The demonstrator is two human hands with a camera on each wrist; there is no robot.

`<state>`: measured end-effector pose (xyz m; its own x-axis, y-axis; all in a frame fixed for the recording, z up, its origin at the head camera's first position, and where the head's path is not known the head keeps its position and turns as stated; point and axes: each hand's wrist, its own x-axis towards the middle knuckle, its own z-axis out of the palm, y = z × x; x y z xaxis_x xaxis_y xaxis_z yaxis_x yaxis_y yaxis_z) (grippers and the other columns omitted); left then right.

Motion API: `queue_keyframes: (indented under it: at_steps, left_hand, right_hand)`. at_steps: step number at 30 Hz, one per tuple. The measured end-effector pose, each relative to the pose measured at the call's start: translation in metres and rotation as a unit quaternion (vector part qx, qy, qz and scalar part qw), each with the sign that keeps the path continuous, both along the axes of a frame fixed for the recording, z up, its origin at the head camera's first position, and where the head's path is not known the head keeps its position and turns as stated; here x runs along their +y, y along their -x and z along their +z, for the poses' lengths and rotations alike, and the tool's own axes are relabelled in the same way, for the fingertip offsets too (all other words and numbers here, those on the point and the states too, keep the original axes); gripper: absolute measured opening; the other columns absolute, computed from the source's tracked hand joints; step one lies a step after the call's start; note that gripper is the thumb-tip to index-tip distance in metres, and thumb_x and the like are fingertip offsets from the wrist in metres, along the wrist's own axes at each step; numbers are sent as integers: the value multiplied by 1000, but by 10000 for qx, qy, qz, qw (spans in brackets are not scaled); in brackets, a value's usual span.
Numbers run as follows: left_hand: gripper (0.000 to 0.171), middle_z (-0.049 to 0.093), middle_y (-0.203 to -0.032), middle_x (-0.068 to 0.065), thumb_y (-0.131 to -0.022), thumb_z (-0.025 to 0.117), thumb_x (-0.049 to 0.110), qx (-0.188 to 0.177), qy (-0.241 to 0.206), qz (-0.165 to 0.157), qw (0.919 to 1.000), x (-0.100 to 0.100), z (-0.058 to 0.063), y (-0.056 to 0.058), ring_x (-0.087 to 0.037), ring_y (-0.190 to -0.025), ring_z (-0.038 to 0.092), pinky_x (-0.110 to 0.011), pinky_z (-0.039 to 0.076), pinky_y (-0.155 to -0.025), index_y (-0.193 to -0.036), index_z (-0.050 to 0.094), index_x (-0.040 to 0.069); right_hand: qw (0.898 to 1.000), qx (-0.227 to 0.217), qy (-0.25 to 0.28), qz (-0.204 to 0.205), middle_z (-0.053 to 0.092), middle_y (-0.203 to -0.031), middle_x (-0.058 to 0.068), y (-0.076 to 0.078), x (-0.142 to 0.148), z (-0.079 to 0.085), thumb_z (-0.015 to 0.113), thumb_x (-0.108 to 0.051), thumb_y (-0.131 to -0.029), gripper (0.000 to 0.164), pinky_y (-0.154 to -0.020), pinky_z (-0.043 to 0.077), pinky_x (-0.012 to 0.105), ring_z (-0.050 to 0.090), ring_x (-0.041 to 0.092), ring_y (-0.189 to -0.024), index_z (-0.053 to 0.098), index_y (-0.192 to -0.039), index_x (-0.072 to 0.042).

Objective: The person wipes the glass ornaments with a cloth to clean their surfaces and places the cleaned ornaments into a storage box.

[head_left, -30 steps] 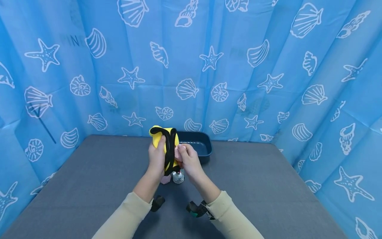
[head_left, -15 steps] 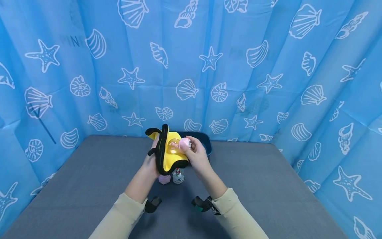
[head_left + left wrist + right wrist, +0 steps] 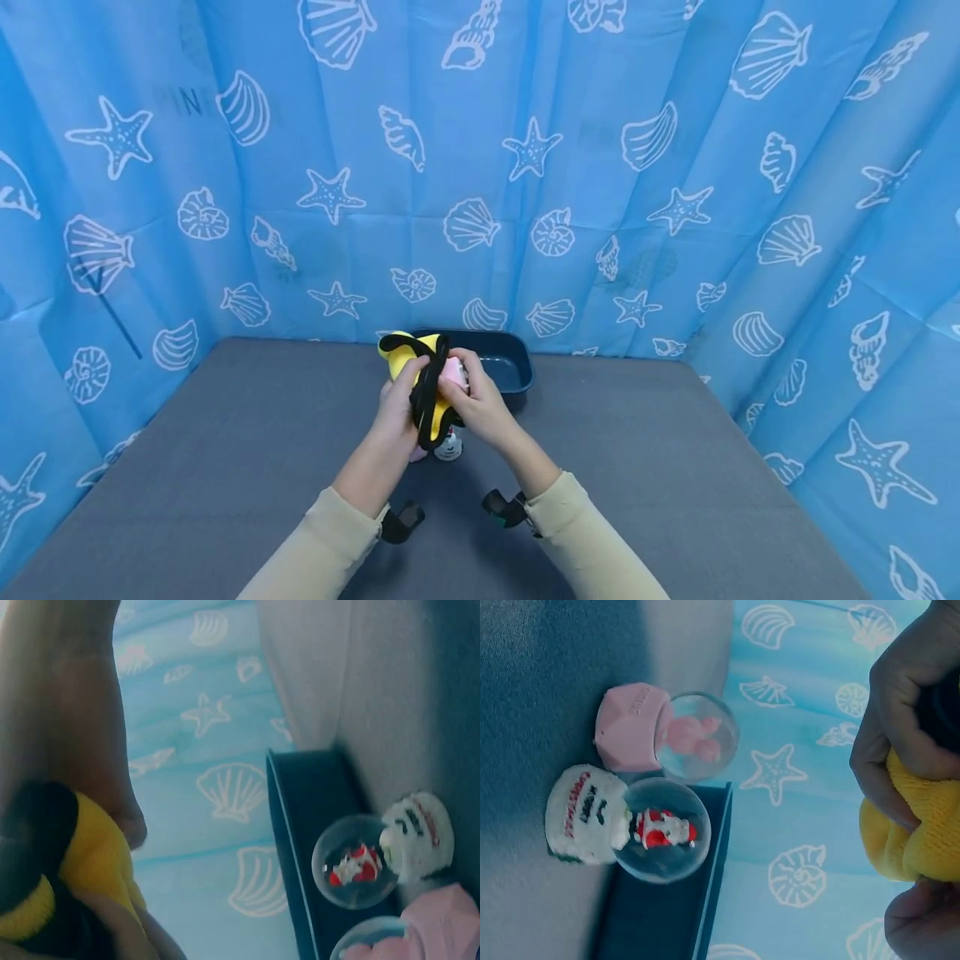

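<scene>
My left hand [image 3: 397, 406] grips a yellow cloth with black edging [image 3: 429, 392], bunched over the globe end of a small snow globe. My right hand [image 3: 482, 404] holds that snow globe by its pink base [image 3: 454, 372]; its clear ball is hidden in the cloth. In the right wrist view, folds of the yellow cloth [image 3: 930, 825] bulge between the fingers. Below the hands, two other snow globes stand on the table: a white-based one [image 3: 585, 814] with a red-and-white figure inside, and a pink faceted-base one [image 3: 634, 727] with a pink figure.
A dark blue rectangular bin [image 3: 510, 361] stands behind the hands, near the far table edge. Grey cloth covers the table [image 3: 637, 467]. A blue curtain with white shell and starfish prints [image 3: 480, 167] hangs around the back and sides.
Half a second ago the cloth lay opened out, with the clear ball showing on it. Now the left hand has folded the cloth around the ball, and the hands are closer together.
</scene>
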<state>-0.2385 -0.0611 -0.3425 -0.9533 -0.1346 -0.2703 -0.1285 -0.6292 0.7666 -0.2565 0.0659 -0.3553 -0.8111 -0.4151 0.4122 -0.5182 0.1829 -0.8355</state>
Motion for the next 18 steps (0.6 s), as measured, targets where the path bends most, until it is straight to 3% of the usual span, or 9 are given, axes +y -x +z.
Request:
queue_keyframes:
  at_steps: [5, 9, 12, 16, 18]
  left_hand:
    - [52, 53, -123, -9, -94, 60, 32, -113, -167, 349, 9992, -1, -4, 1, -16, -98, 59, -25, 51, -86, -135, 41, 6]
    - [48, 52, -123, -10, -99, 56, 30, 259, -122, 718, 9970, 1, -4, 5, -18, -103, 58, -27, 51, -89, -137, 39, 6]
    - [43, 53, -121, -9, -101, 54, 26, 603, 45, 1023, 9929, 2, -4, 6, -17, -101, 58, -27, 51, -87, -136, 41, 5]
    - [42, 53, -122, -9, -102, 52, 28, 894, 122, 1122, 9896, -2, -5, 6, -16, -101, 58, -26, 51, -88, -136, 41, 6]
    - [46, 52, -126, -9, -101, 52, 31, 927, 60, 977, 9909, -5, -6, 5, -16, -106, 57, -28, 50, -91, -138, 41, 6]
  right_hand:
    - [9998, -122, 107, -112, 50, -117, 21, -1, -5, -3, 51, -13, -98, 39, -76, 51, 30, 52, 25, -92, 39, -133, 1]
    - [9991, -212, 33, -368, 52, -119, 20, -2, -8, -1, 50, -17, -98, 42, -81, 53, 36, 53, 28, -97, 41, -135, 1]
    - [9963, -137, -389, -759, 54, -118, 19, -4, -10, 5, 51, -25, -100, 43, -81, 53, 39, 55, 28, -98, 44, -134, 1]
    - [9902, -92, -771, -1162, 62, -111, 16, -8, -10, 10, 53, -32, -100, 43, -74, 54, 35, 59, 24, -89, 50, -130, -2]
    - [9925, -275, -500, -1082, 63, -106, 17, -8, -7, 10, 54, -30, -99, 40, -71, 54, 32, 60, 21, -85, 51, -127, -2]
